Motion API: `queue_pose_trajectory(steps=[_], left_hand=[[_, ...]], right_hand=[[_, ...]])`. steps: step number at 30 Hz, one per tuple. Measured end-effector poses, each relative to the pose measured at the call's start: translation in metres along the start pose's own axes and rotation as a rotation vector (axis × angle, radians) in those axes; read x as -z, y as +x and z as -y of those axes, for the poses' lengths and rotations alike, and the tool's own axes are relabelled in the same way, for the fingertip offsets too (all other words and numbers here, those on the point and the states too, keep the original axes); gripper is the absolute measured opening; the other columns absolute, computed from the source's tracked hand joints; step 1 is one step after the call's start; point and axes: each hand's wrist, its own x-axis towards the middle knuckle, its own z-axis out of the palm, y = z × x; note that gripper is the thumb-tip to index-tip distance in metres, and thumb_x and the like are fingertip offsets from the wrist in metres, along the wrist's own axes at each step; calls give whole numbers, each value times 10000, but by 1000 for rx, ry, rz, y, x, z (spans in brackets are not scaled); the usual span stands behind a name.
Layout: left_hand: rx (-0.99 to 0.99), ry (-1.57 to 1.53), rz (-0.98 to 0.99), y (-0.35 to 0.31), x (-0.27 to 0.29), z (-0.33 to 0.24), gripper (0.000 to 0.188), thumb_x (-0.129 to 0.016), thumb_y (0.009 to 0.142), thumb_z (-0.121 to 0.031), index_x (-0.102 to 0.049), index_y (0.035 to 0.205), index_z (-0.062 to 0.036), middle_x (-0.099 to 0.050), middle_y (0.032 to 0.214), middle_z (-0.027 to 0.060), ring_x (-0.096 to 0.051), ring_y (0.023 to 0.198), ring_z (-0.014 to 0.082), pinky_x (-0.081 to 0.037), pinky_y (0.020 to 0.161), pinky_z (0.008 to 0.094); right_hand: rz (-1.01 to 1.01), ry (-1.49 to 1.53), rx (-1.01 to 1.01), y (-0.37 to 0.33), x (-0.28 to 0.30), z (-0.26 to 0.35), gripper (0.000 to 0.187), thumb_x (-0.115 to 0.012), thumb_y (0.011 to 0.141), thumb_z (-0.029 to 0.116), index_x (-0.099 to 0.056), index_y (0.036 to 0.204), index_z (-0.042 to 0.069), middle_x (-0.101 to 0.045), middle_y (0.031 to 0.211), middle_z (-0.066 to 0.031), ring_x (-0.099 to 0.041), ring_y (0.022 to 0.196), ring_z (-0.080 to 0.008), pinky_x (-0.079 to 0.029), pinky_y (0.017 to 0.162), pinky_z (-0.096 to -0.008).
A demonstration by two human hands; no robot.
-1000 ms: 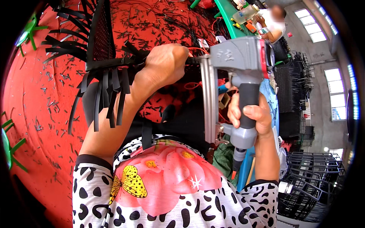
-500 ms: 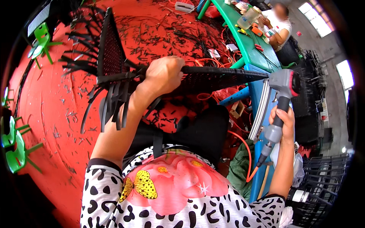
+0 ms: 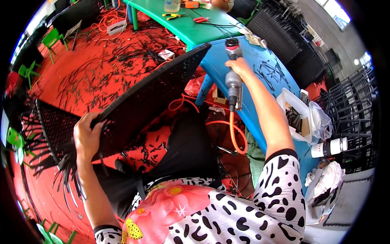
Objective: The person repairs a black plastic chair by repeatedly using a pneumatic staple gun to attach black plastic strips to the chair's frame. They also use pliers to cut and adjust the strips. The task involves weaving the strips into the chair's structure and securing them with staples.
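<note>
Your left hand (image 3: 86, 140) gripped woven panel (image 3: 156, 87), right hand (image 3: 240, 67) pneumatic stapler (image 3: 233, 81). Weaving looked done; strips (image 3: 67, 162) by left hand dangled loose.

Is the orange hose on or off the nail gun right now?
On: the orange hose meets the handle end of the nail gun, with no gap visible.

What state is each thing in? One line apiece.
left grip: closed on black woven piece
black woven piece: tilted, fringed at one end
right grip: closed around grey tool
grey tool: held, orange hose attached
orange hose: looped
white bin: uncovered, partly filled
</note>
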Motion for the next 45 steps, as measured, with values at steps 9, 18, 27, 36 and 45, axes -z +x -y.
queue_pose_trajectory(steps=[9, 18, 27, 36, 45], left_hand=[[7, -102, -10, 11, -1, 5, 243, -600, 699, 64, -603, 941, 55, -572, 779, 108, -549, 705, 190, -439, 692, 281], [45, -185, 38, 21, -1, 24, 256, -559, 731, 97, -590, 980, 49, -579, 854, 74, -546, 803, 146, -431, 776, 245], [125, -245, 34, 28, 1, 51, 236, -556, 768, 79, -605, 994, 31, -568, 827, 44, -524, 766, 114, -425, 735, 236], [-68, 16, -93, 37, -2, 28, 230, -642, 718, -27, -620, 945, -2, -622, 850, 173, -617, 813, 332, -472, 727, 359], [-35, 47, -54, 21, -6, 21, 465, -708, 729, -147, -549, 1157, -59, -651, 971, 161, -618, 930, 361, -488, 790, 419]], right_hand=[[-4, -314, -118, 27, -13, 11, 800, -701, 743, 319, -347, 1350, -62, -543, 1290, -231, -572, 1161, -315, -470, 954, -391], [-286, -265, 286, 23, 30, -104, 655, -708, 776, 402, -466, 1283, 67, -668, 973, -187, -642, 914, -377, -507, 789, -452], [-577, -244, 523, -184, 70, -200, 153, -679, 816, 102, -579, 910, 36, -561, 691, -114, -586, 620, -288, -456, 564, -370], [-426, -570, -14, -330, 72, -323, 364, -694, 793, 170, -548, 1087, 11, -559, 993, -202, -515, 962, -401, -435, 824, -477], [-501, 509, -159, -311, 27, -249, 93, -499, 935, 122, -502, 997, 52, -485, 714, -31, -481, 552, -101, -405, 437, -255]])
